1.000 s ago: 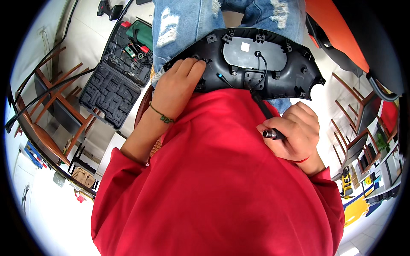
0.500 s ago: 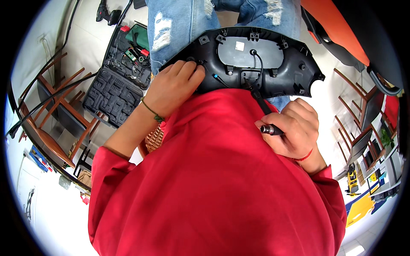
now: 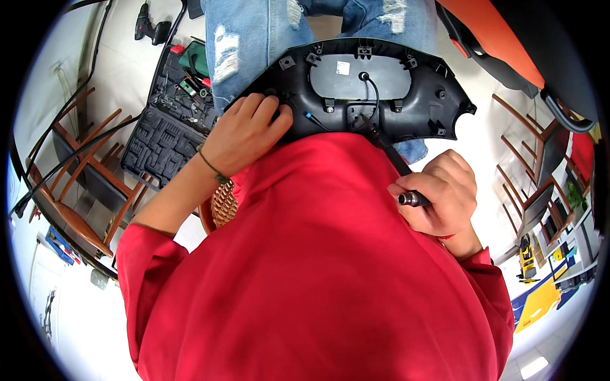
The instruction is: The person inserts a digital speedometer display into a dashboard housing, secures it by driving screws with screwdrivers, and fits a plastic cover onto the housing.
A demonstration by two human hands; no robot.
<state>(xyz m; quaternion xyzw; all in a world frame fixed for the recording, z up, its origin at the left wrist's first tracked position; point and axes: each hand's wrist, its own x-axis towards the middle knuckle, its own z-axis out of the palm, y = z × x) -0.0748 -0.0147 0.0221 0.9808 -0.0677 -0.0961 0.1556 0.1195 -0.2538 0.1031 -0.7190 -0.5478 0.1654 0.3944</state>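
A black molded plastic panel (image 3: 422, 108) lies across my jeans, its back up, with mounting tabs, a grey oval plate (image 3: 340, 86), a thin cable and a blue-tipped lead. My left hand (image 3: 249, 133) has curled fingers on the panel's left end; what lies under the fingertips is hidden. My right hand (image 3: 448, 193), lower right beside my red top, is closed around a black cylindrical piece (image 3: 412, 198) with a metal end. A thick black shaft or cable (image 3: 391, 152) runs from the panel's middle to this hand; I cannot tell whether it joins that piece.
An open tool case (image 3: 162, 149) with fittings lies on the floor at left, a drill (image 3: 151, 28) beyond it. Wooden chairs (image 3: 79, 219) stand both sides. A large orange-and-black object (image 3: 502, 38) is close at upper right. A wicker seat (image 3: 223, 203) shows beside me.
The panel, my legs and my left hand have shifted left in the view, along with some surroundings. My right hand keeps its grip with little movement.
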